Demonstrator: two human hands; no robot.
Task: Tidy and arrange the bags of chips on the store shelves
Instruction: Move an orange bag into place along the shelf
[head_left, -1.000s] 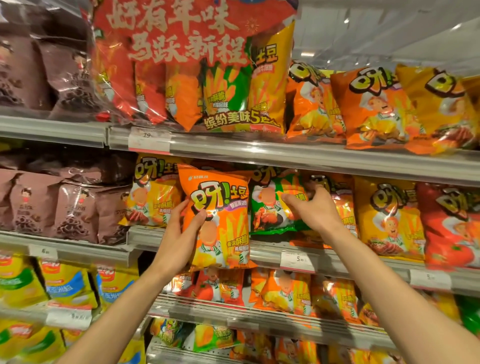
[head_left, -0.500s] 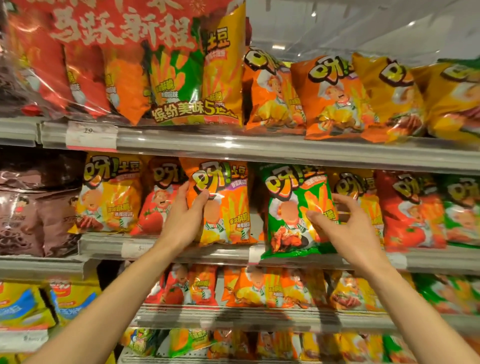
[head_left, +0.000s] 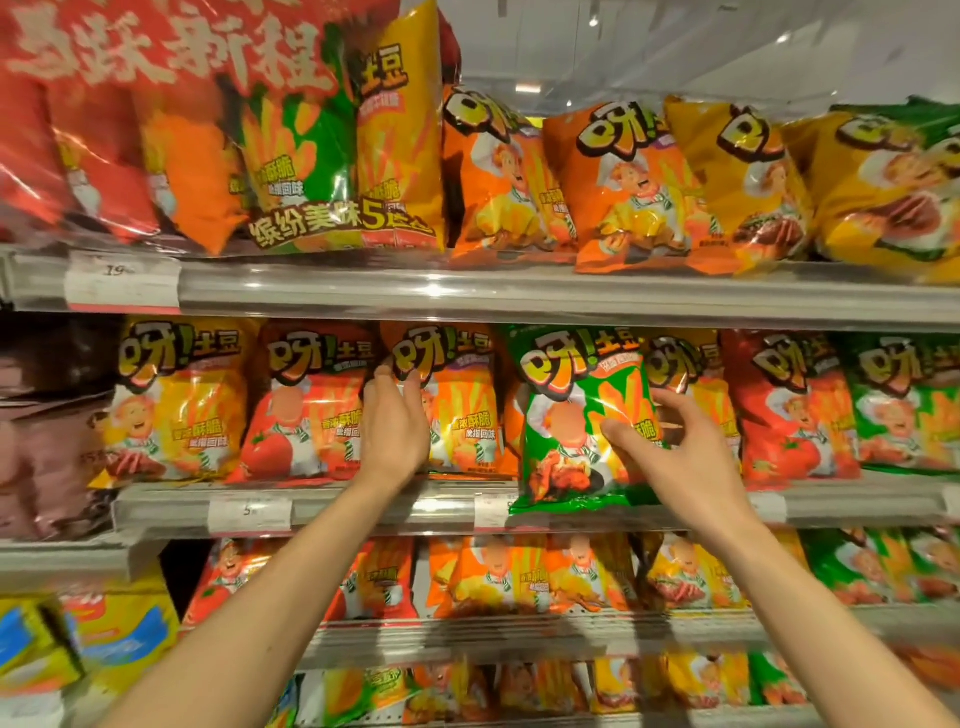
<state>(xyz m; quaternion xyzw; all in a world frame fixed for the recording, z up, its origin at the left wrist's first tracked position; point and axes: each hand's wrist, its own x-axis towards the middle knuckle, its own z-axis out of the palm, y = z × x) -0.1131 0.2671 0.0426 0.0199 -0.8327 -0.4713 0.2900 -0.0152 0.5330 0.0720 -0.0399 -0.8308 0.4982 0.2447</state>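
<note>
- Chips: orange bag (head_left: 457, 410) now stands upright in the middle-shelf row, between the red bag (head_left: 301, 405) and the green bag (head_left: 582, 421). A second ago my left hand held it out in front of the shelf, so it has gone back in.
- Left hand (head_left: 395, 426) rests flat on the orange bag's left edge, fingers loosely curved, thumb at the top corner. Reads as pressing or steadying, not a closed grip.
- Right hand (head_left: 675, 457) is spread wide open at the green bag's right side, thumb touching its front, fingers behind the edge. Not clamped on it; half a second back it was much the same.
- Green bag sits proud of the row, bottom hanging over the shelf lip (head_left: 363, 506) and covering a price tag. A second ago it was tucked further back, with my right hand reaching past it.
- View has drifted right across the shelves since then; brown bags at left are mostly out of frame.
- My call: orange bag is placed, green bag is next, needs pushing back level with its neighbours.
</note>
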